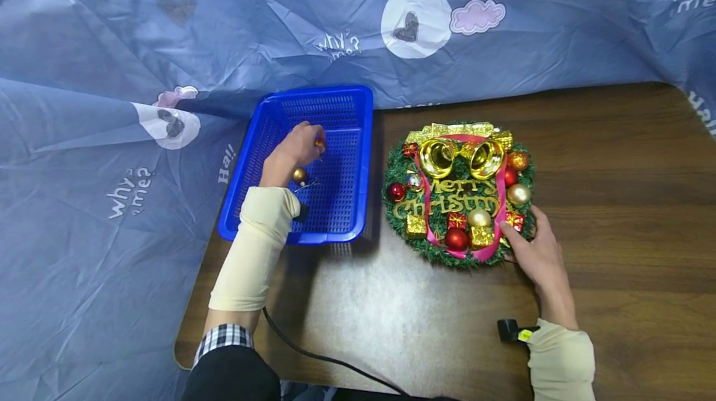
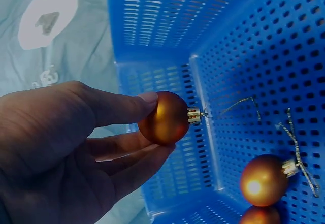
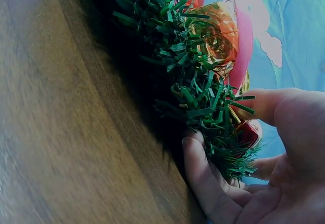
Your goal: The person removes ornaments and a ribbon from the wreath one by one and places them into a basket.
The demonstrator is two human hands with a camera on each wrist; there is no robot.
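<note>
Over the blue plastic basket [image 1: 365, 165], my left hand [image 1: 304, 145] pinches a copper-gold Christmas ball [image 2: 165, 118] between thumb and fingers; its gold cap and thin string point away from the palm. Two more copper-gold balls [image 2: 264, 180] lie lower in the basket, one partly cut off by the frame edge. My right hand [image 1: 541, 258] grips the lower right rim of a green Christmas wreath [image 1: 436, 257], thumb on top and fingers underneath. Gold bells [image 1: 437, 158], a pink ribbon [image 1: 501, 214], red and gold balls, small gift boxes and gold "Merry Christmas" lettering decorate the wreath.
The brown wooden table [image 1: 632, 202] carries the basket at left and the wreath to its right. A blue printed cloth [image 1: 313, 15] hangs behind and at the left. A black cable [image 1: 330, 360] runs along the front, and a small black camera [image 1: 508, 330] sits at my right wrist.
</note>
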